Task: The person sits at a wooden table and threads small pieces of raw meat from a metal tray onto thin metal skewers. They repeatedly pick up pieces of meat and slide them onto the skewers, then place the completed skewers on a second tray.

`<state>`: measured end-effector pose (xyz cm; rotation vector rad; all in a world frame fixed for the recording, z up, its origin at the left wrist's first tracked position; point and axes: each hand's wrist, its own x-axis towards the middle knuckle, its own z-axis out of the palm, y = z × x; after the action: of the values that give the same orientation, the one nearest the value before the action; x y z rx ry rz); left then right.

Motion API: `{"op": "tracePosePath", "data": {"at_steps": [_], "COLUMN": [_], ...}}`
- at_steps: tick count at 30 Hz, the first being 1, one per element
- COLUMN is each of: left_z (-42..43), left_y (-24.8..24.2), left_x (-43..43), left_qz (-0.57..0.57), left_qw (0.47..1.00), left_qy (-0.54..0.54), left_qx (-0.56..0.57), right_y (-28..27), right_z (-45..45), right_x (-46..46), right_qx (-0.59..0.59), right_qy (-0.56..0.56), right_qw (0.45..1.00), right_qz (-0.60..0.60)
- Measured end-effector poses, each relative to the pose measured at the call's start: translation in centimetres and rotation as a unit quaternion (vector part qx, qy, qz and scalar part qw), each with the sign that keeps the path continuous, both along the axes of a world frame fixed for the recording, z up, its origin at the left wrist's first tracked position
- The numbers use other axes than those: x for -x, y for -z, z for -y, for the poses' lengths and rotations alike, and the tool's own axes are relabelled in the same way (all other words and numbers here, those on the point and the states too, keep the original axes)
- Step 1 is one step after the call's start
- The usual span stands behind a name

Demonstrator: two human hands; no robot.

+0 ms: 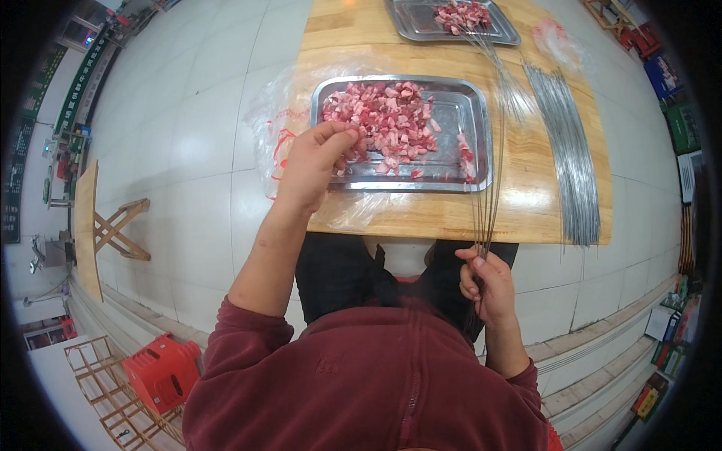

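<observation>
My left hand (333, 147) pinches a piece of raw meat at the left front of a steel tray (451, 186) holding a heap of cut raw meat (389, 121). At the table's front edge, my right hand (486, 276) is closed around a bundle of thin metal skewers (485, 225), which reach forward over the tray's right side. Meat pieces (466, 158) sit in a short row inside the tray's right end, by the skewers; whether all are threaded I cannot tell.
A thick row of bare metal skewers (569, 163) lies on the wooden table (524, 197) at right. A second steel tray (417, 34) with meat stands at the far side, skewers leaning from it. Clear plastic film (271, 129) spreads under the near tray; a crumpled plastic bag (555, 42) lies far right.
</observation>
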<state>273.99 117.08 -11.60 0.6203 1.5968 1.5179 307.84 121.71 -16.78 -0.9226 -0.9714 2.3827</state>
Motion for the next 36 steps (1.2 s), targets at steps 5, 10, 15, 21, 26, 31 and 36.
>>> {"op": "tracePosePath", "data": {"at_steps": [5,10,15,21,26,31,36], "left_z": [-0.3,-0.9,-1.2,-1.7,-1.7,-1.5,-1.3], "left_y": [-0.2,0.1,0.0,0.5,0.5,0.5,0.9], "left_x": [-0.5,-1.4,-2.4,-3.2,-3.3,-3.4,-3.5], "left_qz": [0.171,0.232,0.248,0.320,0.328,0.316,0.303], "left_qw": [0.984,0.971,0.965,0.938,0.932,0.936,0.942], "left_qy": [0.016,0.017,0.044,0.029,0.013,0.016,0.023], "left_qx": [-0.045,-0.051,-0.070,-0.127,-0.153,-0.151,-0.146], "right_y": [-0.4,-0.3,-0.2,-0.1,-0.2,-0.4,-0.7], "right_z": [0.1,0.1,0.2,0.4,0.4,0.4,0.3], "right_x": [0.2,0.0,0.1,-0.1,-0.1,0.2,0.5], "right_qx": [-0.004,0.005,-0.008,-0.021,-0.029,-0.050,-0.054], "right_qy": [-0.016,-0.002,0.019,-0.002,-0.010,-0.016,-0.022], "right_qw": [1.000,1.000,0.999,0.998,0.997,0.994,0.993], "right_qz": [0.000,0.017,0.025,0.052,0.077,0.093,0.106]}}
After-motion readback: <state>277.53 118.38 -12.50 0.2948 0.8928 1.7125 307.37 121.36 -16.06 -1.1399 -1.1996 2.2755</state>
